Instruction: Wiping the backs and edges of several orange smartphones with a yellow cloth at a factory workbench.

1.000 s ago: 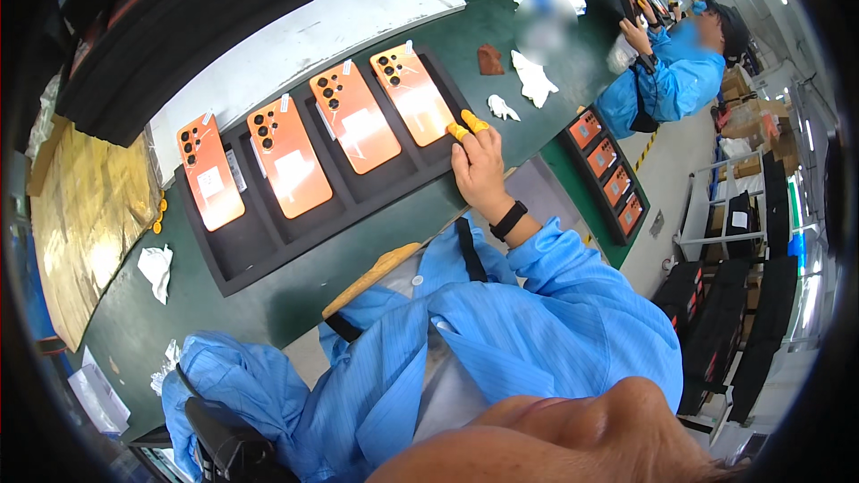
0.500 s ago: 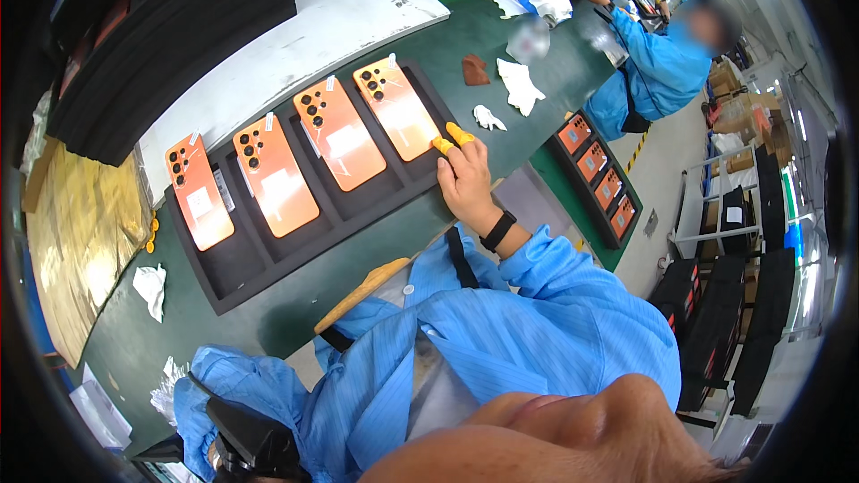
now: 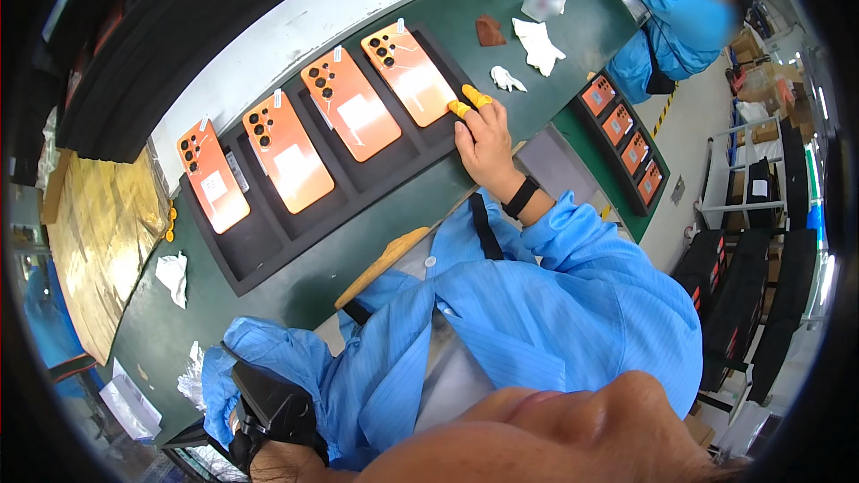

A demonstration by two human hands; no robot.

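A long black tray (image 3: pixel 268 255) on the green bench holds several orange phones lying back up. My right hand (image 3: pixel 488 139) wears yellow finger cots and a black wristband. Its thumb and forefinger pinch the near right edge of the rightmost orange phone (image 3: pixel 407 80), which lies flat in its slot. The other phones (image 3: pixel 351 114) (image 3: pixel 288 161) (image 3: pixel 213 177) lie untouched to the left. My left hand (image 3: pixel 267 463) is mostly cut off at the lower rim below a black wrist device (image 3: pixel 268 407); its fingers are hidden.
Black tray stacks (image 3: pixel 170 27) and a white sheet (image 3: pixel 295 27) lie behind the tray. White wipes (image 3: pixel 537 43) and a brown piece (image 3: pixel 489 31) sit to the right. A second tray of orange parts (image 3: pixel 624 139) lies beside a co-worker in blue (image 3: pixel 680 22). Gold film (image 3: pixel 98 241) lies at the left.
My right hand stays at the rightmost phone's edge. The view has swung, so the tray sits lower and further left, and the co-worker appears nearer the top.
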